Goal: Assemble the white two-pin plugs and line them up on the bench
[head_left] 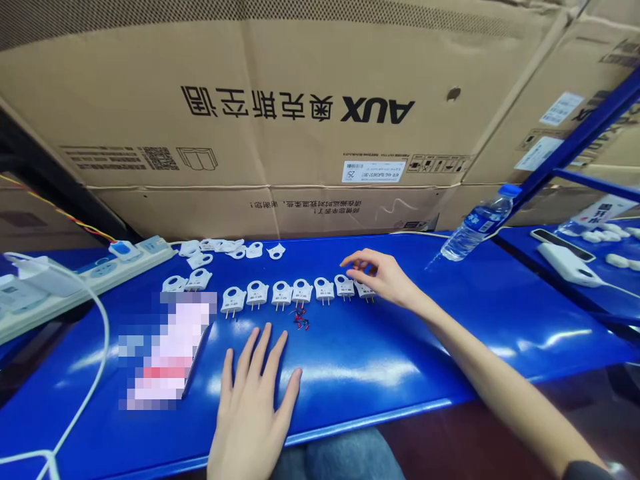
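A row of several white two-pin plugs with ring-shaped tops, such as the white plug (303, 291), lies across the blue table. My right hand (383, 273) is over the right end of this row, its fingers curled in toward the thumb. It partly covers the last plug (366, 291); a bit of red shows between the fingers, too small to name. Just below the middle of the row is a small heap of red and black bits (301, 321). My left hand (255, 400) rests flat on the table near its front edge, fingers spread, holding nothing.
More white ring-shaped pieces (220, 247) lie at the back left. A blurred-out phone (173, 350) lies left of my left hand. Beyond it are a power strip (120, 263) and a white cable (106, 333). A water bottle (480, 223) leans at the back right, before a large cardboard box (280, 153).
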`<state>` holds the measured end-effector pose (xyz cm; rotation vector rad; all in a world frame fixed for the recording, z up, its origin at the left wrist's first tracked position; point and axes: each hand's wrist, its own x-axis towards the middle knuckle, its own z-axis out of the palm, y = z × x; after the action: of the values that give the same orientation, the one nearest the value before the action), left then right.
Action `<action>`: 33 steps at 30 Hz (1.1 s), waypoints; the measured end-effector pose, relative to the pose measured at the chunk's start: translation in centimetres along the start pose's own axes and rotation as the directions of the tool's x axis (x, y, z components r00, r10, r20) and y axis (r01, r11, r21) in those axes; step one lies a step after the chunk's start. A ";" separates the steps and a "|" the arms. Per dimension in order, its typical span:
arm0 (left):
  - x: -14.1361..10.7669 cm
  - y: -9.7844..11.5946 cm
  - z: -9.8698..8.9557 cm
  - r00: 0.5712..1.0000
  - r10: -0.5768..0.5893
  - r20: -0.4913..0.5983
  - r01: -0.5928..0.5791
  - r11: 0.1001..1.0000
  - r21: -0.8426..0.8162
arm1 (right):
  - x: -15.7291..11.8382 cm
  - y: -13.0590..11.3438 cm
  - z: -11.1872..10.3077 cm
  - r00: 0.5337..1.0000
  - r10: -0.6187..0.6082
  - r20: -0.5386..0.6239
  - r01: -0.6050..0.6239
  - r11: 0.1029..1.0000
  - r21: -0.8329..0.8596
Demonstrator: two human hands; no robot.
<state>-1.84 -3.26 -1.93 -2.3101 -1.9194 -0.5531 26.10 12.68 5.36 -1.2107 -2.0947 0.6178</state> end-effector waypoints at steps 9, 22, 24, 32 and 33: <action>-0.1 -0.7 0.5 0.999 0.042 0.000 -0.042 0.999 0.021 | -0.6 2.0 -0.1 0.995 0.048 -0.086 -0.053 0.997 -0.053; 0.1 0.0 0.0 1.000 -0.002 0.015 0.002 1.000 -0.010 | -1.2 2.3 -1.1 0.990 0.086 0.112 -0.060 0.975 -0.215; 0.1 0.0 0.0 1.000 0.000 0.018 0.000 1.000 -0.010 | -1.2 2.4 -1.3 0.989 0.081 0.123 -0.052 0.974 -0.219; 0.1 -0.1 0.1 1.000 0.007 0.017 -0.007 1.000 -0.009 | -1.6 2.7 -1.8 0.984 0.117 0.132 -0.099 0.986 -0.137; 0.1 -0.1 0.1 1.000 0.009 0.016 -0.009 1.000 -0.009 | -1.6 2.7 -1.8 0.984 0.122 0.133 -0.105 0.987 -0.126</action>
<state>-1.88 -3.15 -2.02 -2.3341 -1.9164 -0.5455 29.58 12.66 4.28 -1.3972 -2.2175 0.6551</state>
